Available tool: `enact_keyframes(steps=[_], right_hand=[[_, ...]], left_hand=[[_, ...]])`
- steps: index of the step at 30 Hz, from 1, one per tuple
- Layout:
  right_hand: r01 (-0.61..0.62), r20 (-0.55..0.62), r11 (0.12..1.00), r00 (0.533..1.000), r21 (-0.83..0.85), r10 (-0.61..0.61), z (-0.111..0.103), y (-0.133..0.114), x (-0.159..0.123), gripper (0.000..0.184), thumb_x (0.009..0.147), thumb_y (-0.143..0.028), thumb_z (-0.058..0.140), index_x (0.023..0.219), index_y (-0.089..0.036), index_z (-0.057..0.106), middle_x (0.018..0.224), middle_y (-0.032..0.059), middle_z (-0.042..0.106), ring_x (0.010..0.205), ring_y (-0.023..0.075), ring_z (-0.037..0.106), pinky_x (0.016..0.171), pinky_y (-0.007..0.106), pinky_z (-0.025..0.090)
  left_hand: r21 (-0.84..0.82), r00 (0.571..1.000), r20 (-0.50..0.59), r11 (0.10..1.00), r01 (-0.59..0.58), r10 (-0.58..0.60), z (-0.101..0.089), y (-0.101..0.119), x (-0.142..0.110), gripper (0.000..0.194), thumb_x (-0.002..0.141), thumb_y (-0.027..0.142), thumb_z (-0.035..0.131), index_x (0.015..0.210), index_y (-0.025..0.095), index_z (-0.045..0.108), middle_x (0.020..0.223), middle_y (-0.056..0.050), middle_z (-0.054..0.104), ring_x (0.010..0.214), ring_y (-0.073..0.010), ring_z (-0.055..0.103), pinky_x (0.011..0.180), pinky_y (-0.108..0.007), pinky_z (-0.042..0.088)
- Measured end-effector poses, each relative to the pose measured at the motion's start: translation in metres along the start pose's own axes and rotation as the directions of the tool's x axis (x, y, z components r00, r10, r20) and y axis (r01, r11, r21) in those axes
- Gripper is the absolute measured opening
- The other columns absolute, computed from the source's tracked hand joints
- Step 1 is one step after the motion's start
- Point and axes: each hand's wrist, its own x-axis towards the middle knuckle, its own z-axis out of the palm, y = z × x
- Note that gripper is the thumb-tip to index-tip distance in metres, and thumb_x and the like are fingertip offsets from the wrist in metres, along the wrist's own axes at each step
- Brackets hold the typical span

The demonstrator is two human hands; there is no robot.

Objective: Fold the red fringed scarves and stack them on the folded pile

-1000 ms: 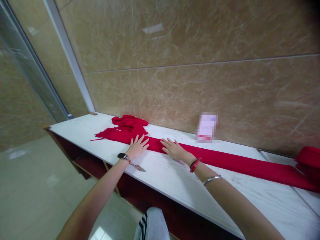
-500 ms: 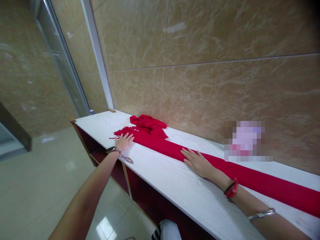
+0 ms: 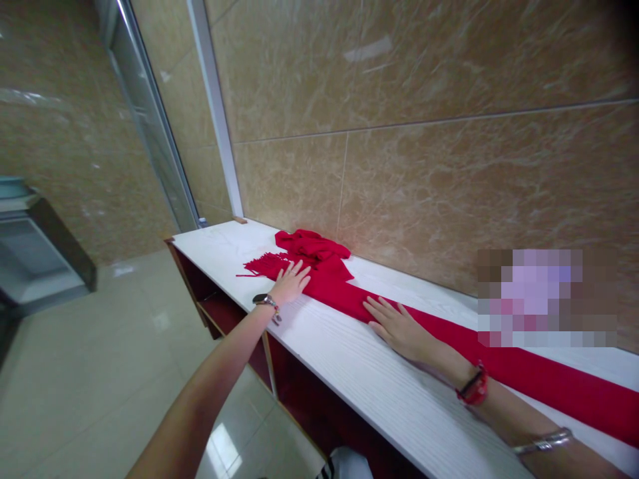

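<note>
A long red scarf [image 3: 439,329] lies as a narrow flat strip along a white cabinet top [image 3: 349,352]. Its far end carries a fringe [image 3: 264,263], and a bunched red part [image 3: 317,249] rests beside it near the wall; I cannot tell whether that is the same cloth. My left hand [image 3: 290,283] lies flat on the strip just behind the fringe, fingers spread. Farther along, toward the right, my right hand [image 3: 399,327] presses flat on the near edge of the scarf with its fingers stretched out. Neither hand grips the cloth.
A tiled wall [image 3: 424,186] runs along the back of the cabinet. Something blurred out [image 3: 539,293] stands by it at the right. Dark red open compartments [image 3: 319,392] lie under the top's front edge, and a metal door frame [image 3: 214,106] rises beyond the far end.
My left hand has slid along the scarf away from the fringe, toward my right hand. My right hand stays about where it was on the cloth. The whole view has shifted slightly.
</note>
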Motion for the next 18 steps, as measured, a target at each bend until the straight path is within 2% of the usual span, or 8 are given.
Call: enact_keyframes(steps=[2, 4, 8, 12, 15, 18], right_hand=[[0.013, 0.006, 1.0, 1.0, -0.02, -0.013, 0.003, -0.001, 0.0, 0.053, 0.093, -0.042, 0.02, 0.139, -0.019, 0.03, 0.143, 0.0078, 0.031, 0.132, 0.0261, 0.023, 0.104, 0.053, 0.023], [0.014, -0.019, 1.0, 1.0, -0.027, -0.014, 0.003, 0.002, -0.008, 0.052, 0.093, -0.042, 0.02, 0.139, -0.02, 0.029, 0.143, 0.0081, 0.031, 0.132, 0.0251, 0.023, 0.104, 0.052, 0.024], [-0.059, -0.084, 0.997, 0.995, -0.046, 0.055, -0.008, 0.03, -0.042, 0.053, 0.093, -0.043, 0.018, 0.14, -0.021, 0.028, 0.144, 0.0092, 0.029, 0.133, 0.0253, 0.022, 0.102, 0.054, 0.026], [-0.211, -0.131, 0.973, 0.971, -0.088, 0.199, -0.02, 0.081, -0.095, 0.054, 0.092, -0.044, 0.02, 0.138, -0.018, 0.032, 0.144, 0.0116, 0.03, 0.131, 0.0283, 0.025, 0.099, 0.055, 0.03], [-0.32, -0.13, 0.942, 0.943, -0.095, 0.307, -0.022, 0.117, -0.143, 0.053, 0.09, -0.043, 0.025, 0.133, -0.016, 0.04, 0.14, 0.0149, 0.035, 0.127, 0.0297, 0.034, 0.096, 0.054, 0.036], [-0.351, -0.096, 0.933, 0.935, -0.086, 0.343, -0.02, 0.131, -0.181, 0.05, 0.088, -0.04, 0.03, 0.128, -0.015, 0.047, 0.139, 0.0154, 0.038, 0.125, 0.0299, 0.036, 0.096, 0.052, 0.037]], left_hand=[[-0.021, 0.997, 0.072, 0.999, -0.024, 0.026, 0.005, 0.012, 0.002, 0.046, 0.094, 0.038, 0.025, 0.139, 0.028, 0.028, 0.148, -0.004, 0.02, 0.134, -0.0275, 0.016, 0.103, -0.054, 0.019], [-0.021, 0.993, 0.115, 1.0, -0.007, 0.01, 0.007, 0.014, 0.004, 0.045, 0.094, 0.037, 0.026, 0.138, 0.029, 0.028, 0.148, -0.004, 0.021, 0.134, -0.0271, 0.017, 0.104, -0.054, 0.018], [-0.004, 0.99, 0.139, 0.999, 0.032, -0.031, 0.001, 0.016, 0.003, 0.046, 0.094, 0.04, 0.026, 0.138, 0.029, 0.028, 0.148, -0.005, 0.019, 0.135, -0.0282, 0.015, 0.103, -0.056, 0.016], [0.057, 1.0, -0.004, 0.998, -0.013, 0.013, -0.006, 0.045, 0.001, 0.046, 0.094, 0.041, 0.028, 0.137, 0.025, 0.034, 0.147, -0.009, 0.021, 0.134, -0.0296, 0.016, 0.102, -0.056, 0.018], [0.098, 0.99, -0.127, 0.994, -0.041, 0.054, -0.008, 0.064, 0.0, 0.041, 0.092, 0.033, 0.033, 0.132, 0.026, 0.04, 0.144, -0.007, 0.029, 0.131, -0.0262, 0.025, 0.102, -0.049, 0.026], [0.121, 0.982, -0.19, 0.992, 0.043, -0.019, -0.012, 0.052, -0.003, 0.038, 0.088, 0.016, 0.037, 0.122, 0.023, 0.051, 0.131, -0.008, 0.046, 0.116, -0.0215, 0.045, 0.093, -0.037, 0.039]])
